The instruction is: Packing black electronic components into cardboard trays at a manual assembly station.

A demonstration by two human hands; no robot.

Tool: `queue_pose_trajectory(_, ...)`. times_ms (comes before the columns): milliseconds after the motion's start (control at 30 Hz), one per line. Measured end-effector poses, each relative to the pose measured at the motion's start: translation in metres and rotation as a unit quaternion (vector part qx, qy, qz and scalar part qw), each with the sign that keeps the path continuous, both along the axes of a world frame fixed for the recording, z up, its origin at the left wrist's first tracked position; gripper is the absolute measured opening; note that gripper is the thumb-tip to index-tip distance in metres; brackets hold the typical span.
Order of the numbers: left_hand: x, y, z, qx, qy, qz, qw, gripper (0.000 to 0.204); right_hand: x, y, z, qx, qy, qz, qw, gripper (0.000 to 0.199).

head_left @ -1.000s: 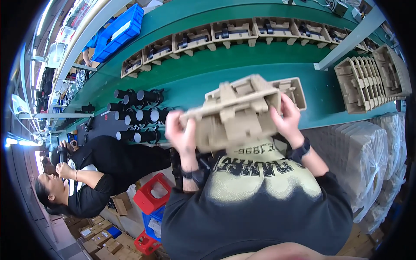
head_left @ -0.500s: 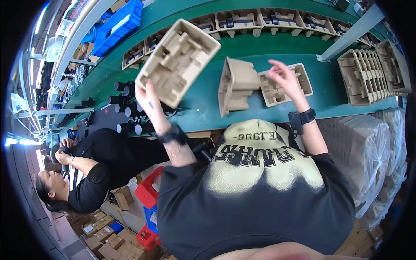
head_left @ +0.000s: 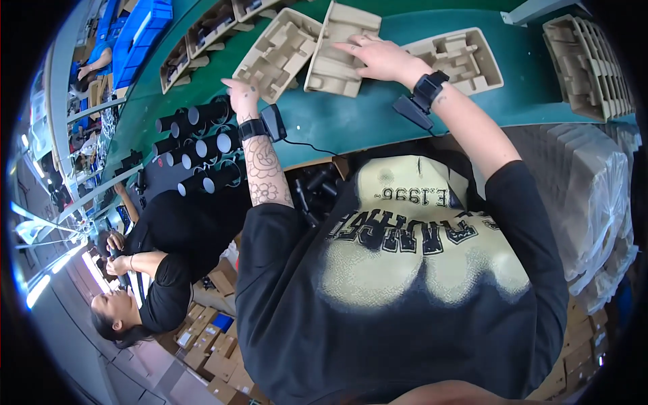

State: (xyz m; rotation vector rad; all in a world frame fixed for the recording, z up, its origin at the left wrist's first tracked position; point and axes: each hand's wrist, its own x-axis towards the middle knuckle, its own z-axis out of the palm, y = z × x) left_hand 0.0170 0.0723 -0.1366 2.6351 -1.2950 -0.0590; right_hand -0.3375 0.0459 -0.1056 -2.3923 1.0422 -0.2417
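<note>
Three beige moulded-pulp trays lie on the green table in front of me. My left hand (head_left: 241,96) is beside the near left edge of the left tray (head_left: 278,57), with a finger stretched out to the left and no grip on the tray visible. My right hand (head_left: 388,61) reaches over the middle tray (head_left: 334,67), its fingers spread on or just above the tray's surface. Partly behind my right hand and wrist, the right tray (head_left: 464,57) lies with its moulded hollows facing up. Both wrists wear black bands with small boxes.
Black cylinders (head_left: 206,145) with pale round ends crowd the table at left. Nested trays (head_left: 590,67) stand at right, above plastic-wrapped stacks (head_left: 587,202). Filled trays (head_left: 209,30) line the far left, near a blue crate (head_left: 142,44). A co-worker (head_left: 155,263) is at left.
The tray my left hand held up now lies on the table, and that hand has let go. My right hand has moved left onto the middle tray. The whole view has shifted.
</note>
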Motion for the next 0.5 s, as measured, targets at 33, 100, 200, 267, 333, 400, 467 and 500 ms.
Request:
queue_pose_trajectory(33,-0.014,0.0,0.009,-0.112,-0.075,-0.081,0.988,0.049,-0.007,0.004,-0.005,0.011,0.001,-0.006,1.0,0.054)
queue_pose_trajectory(100,-0.066,0.006,0.049,-0.238,-0.011,-0.199,0.95,0.054,-0.039,0.023,-0.008,0.0,-0.1,-0.044,0.994,0.045)
queue_pose_trajectory(200,-0.133,0.037,0.064,-0.066,0.297,-0.263,0.916,0.054,-0.093,0.066,0.018,0.15,-0.318,-0.145,0.925,0.033)
queue_pose_trajectory(267,-0.18,0.053,0.045,-0.128,0.039,-0.339,0.931,0.05,-0.139,0.096,0.014,0.233,-0.399,-0.352,0.814,0.028)
queue_pose_trajectory(333,-0.205,0.062,0.055,-0.092,0.16,-0.326,0.927,0.052,-0.182,0.11,0.007,0.01,-0.261,-0.413,0.872,0.026)
queue_pose_trajectory(400,-0.222,0.075,0.058,-0.06,0.282,-0.31,0.906,0.054,-0.205,0.121,0.001,-0.044,-0.198,-0.447,0.871,0.025)
queue_pose_trajectory(467,-0.226,0.099,0.05,-0.03,0.197,-0.379,0.904,0.056,-0.216,0.13,0.0,-0.137,-0.082,-0.484,0.86,0.023)
queue_pose_trajectory(500,-0.223,0.111,0.047,-0.015,0.151,-0.411,0.899,0.057,-0.216,0.135,0.0,-0.138,-0.083,-0.49,0.857,0.023)
